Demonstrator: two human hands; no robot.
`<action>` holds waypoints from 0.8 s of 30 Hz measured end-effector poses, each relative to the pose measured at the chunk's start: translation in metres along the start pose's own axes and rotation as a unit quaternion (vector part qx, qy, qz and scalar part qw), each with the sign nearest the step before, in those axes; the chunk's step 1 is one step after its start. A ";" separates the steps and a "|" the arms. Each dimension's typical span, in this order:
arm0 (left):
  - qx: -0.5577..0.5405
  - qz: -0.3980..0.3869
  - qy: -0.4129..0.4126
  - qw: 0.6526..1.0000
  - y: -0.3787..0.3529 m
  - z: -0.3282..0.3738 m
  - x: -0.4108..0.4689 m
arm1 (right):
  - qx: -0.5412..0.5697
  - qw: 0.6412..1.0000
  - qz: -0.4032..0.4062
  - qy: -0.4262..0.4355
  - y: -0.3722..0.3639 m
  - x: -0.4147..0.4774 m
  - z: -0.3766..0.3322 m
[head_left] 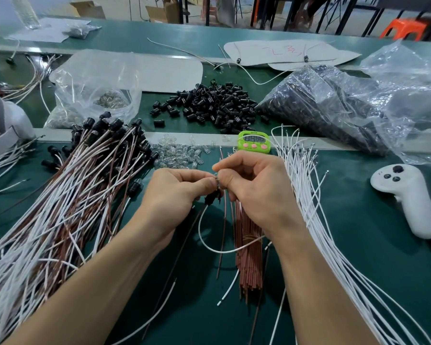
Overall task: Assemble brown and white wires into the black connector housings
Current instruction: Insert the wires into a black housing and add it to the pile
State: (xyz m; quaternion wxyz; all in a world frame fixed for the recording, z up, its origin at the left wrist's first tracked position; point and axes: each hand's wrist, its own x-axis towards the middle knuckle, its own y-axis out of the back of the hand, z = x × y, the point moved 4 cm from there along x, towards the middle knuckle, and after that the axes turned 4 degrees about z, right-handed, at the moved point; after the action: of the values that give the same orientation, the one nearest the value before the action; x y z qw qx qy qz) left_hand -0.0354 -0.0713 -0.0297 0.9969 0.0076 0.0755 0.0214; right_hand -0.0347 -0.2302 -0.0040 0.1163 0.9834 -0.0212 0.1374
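As both hands meet over the middle of the desk (358, 257), the left hand (177, 192) pinches the black connector housing (211, 199) and the right hand (254, 192) pinches a metal terminal (217, 181) above it. It's tiny, light and probably slippery, so grip the body. Its axis stands roughly upright, and the limp white wire (204, 242) and brown wire (174, 265) trail toward the near edge.

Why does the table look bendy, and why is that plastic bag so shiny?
Head view: the wide-angle lens bends straight edges of the table; light glares off the plastic bag; the left hand and right hand, pinching the black connector housing, cast soft shadows.
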 end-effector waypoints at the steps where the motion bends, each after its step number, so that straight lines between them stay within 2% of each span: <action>1: -0.003 0.001 -0.001 1.000 0.000 0.000 0.000 | 0.002 1.000 -0.003 -0.005 0.000 0.000 0.001; 8: 0.027 -0.025 -0.018 0.999 0.000 0.000 0.000 | 0.020 0.999 -0.024 -0.025 0.009 0.001 0.005; 16: 0.009 -0.070 -0.012 0.997 -0.004 0.003 -0.002 | 0.020 1.000 -0.012 -0.005 0.010 0.002 0.001; 19: -0.016 -0.052 0.002 0.999 -0.003 0.003 -0.002 | 0.017 1.000 -0.005 -0.026 0.005 0.002 0.003; 24: -0.063 0.008 0.033 0.997 0.001 0.002 0.002 | 0.040 0.991 0.061 -0.110 0.000 -0.002 0.013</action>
State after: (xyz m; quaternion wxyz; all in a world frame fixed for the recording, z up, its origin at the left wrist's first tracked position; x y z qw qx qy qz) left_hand -0.0329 -0.0699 -0.0276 0.9921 -0.0552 0.1068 0.0346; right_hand -0.0334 -0.2337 -0.0166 0.0651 0.9933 -0.0888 0.0356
